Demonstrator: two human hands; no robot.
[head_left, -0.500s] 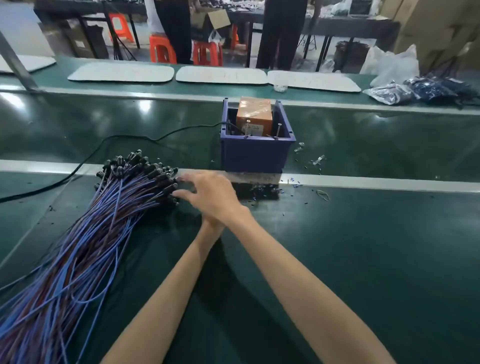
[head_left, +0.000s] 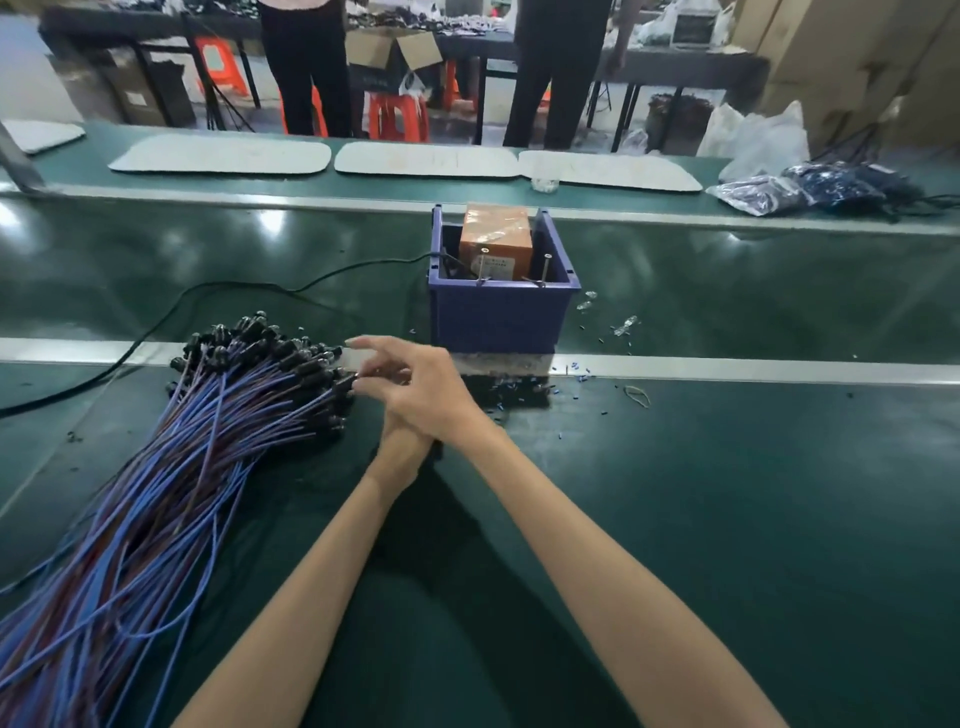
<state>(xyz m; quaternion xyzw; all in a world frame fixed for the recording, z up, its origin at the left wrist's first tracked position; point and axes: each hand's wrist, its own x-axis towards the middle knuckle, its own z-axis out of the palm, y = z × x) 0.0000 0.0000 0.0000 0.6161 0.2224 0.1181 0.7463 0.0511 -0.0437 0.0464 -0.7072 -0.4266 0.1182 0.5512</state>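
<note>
Here the right hand (head_left: 422, 395) pinched one black connector (head_left: 345, 383) of the wire bundle (head_left: 171, 499) on the table (head_left: 727, 519), best drawn out slowly; the grip of the left hand (head_left: 401, 451), hidden beneath, was unclear.

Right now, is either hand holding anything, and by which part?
The right hand seemingly pinches one black plug ending the blue-and-brown wire bundle; the left hand is mostly hidden.

head cam | wide-angle | faces forward-down | near wire bundle (head_left: 182, 493) on bench (head_left: 727, 519)
</note>
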